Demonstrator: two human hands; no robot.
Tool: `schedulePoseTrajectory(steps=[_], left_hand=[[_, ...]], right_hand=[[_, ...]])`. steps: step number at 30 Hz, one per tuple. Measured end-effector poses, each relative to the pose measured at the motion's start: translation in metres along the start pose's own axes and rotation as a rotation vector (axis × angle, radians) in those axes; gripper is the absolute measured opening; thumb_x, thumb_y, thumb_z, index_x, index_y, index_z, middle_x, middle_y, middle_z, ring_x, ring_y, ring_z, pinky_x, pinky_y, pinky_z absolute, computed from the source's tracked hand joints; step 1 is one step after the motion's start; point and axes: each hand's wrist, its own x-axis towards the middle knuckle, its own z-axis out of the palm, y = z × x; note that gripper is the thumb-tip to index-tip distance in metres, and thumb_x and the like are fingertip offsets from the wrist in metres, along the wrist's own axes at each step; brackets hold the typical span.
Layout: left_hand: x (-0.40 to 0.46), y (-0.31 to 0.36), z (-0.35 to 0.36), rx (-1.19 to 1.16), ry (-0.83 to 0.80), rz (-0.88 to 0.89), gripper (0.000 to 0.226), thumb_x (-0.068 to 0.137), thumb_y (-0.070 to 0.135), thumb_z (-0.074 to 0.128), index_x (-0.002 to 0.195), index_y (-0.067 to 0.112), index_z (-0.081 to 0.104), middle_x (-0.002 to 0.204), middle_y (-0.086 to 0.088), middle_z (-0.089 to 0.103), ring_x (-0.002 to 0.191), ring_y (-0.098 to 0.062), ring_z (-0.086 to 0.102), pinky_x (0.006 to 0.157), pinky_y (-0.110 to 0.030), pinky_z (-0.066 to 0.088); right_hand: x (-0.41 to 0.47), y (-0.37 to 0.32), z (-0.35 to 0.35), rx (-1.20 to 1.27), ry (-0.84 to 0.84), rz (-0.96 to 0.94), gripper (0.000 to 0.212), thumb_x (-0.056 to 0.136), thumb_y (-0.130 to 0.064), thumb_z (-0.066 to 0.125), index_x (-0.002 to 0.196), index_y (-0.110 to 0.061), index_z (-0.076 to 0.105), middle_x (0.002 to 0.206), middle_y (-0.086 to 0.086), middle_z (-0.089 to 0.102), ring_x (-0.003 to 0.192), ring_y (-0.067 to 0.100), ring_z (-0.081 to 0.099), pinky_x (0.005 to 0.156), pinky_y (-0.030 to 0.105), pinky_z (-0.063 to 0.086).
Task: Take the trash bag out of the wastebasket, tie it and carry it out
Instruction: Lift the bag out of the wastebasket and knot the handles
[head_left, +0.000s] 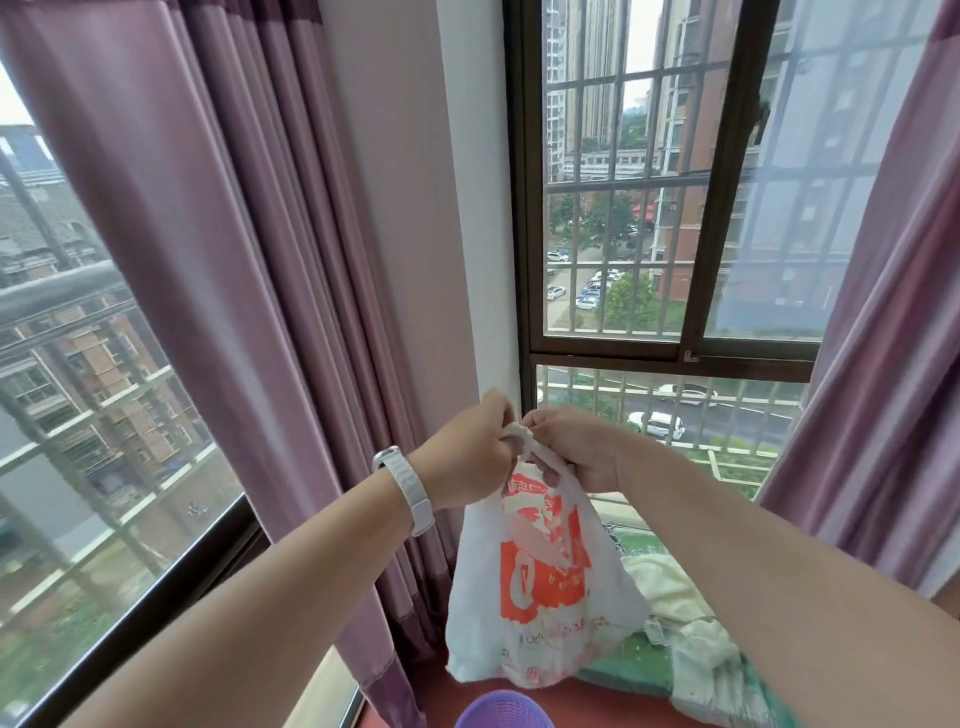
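**Bag hanging straight down from two pinching hands, handles being knotted**

Left hand (470, 449) and right hand (576, 452) are meeting almost knuckle to knuckle at chest height, in front of the window corner. Both are closing on the twisted handles (522, 436) of the plastic shopping bag (540, 587), white with red-orange print, serving as the trash bag. Left fingers are pinching the handle loop from the left; right fingers are gripping it from the right and a little lower, with one strand running down past the right palm. A white watch band (410, 491) is sitting on the left wrist.

The relation that counts: the bag is hanging directly below the hands, its long axis vertical, neck gathered up between the two grips. Neither hand is clearly nearer; both are on the handles, the left slightly higher. Judging from this, any tightening pull would be going sideways, hands apart, across the vertical hang.

Outward: the bag's bottom looks to be hovering just above the red sill surface (457, 701); whether it is touching cannot be told. The purple wastebasket (504, 713) is showing only its rim at the lower frame edge, below the bag, so the bag is already out of it. Crumpled cloth (670, 587) is lying to the right, purple curtains (249, 291) flanking.

Knot appears unfinished; carrying out not yet begun.
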Motion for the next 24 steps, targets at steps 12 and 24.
schedulePoseTrajectory(steps=[12, 24], left_hand=[[0.003, 0.006, -0.005, 0.006, -0.107, -0.115, 0.026, 0.096, 0.021, 0.045, 0.075, 0.015, 0.058, 0.076, -0.010, 0.073, 0.064, -0.026, 0.069, 0.045, -0.023, 0.042], [0.005, -0.033, 0.001, -0.714, -0.218, -0.344, 0.025, 0.099, 0.015, 0.052, 0.095, -0.006, 0.064, 0.083, -0.021, 0.064, 0.082, -0.032, 0.067, 0.072, -0.039, 0.056]], right_hand=[[-0.014, -0.008, -0.012, -0.077, -0.188, 0.086, 0.020, 0.084, -0.005, 0.044, 0.067, -0.002, 0.054, 0.061, 0.011, 0.051, 0.048, 0.017, 0.048, 0.042, 0.027, 0.041], [-0.024, 0.028, -0.002, -0.494, 0.270, -0.394, 0.017, 0.075, -0.016, 0.052, 0.079, -0.023, 0.068, 0.076, 0.003, 0.072, 0.073, 0.023, 0.070, 0.066, 0.042, 0.058]])
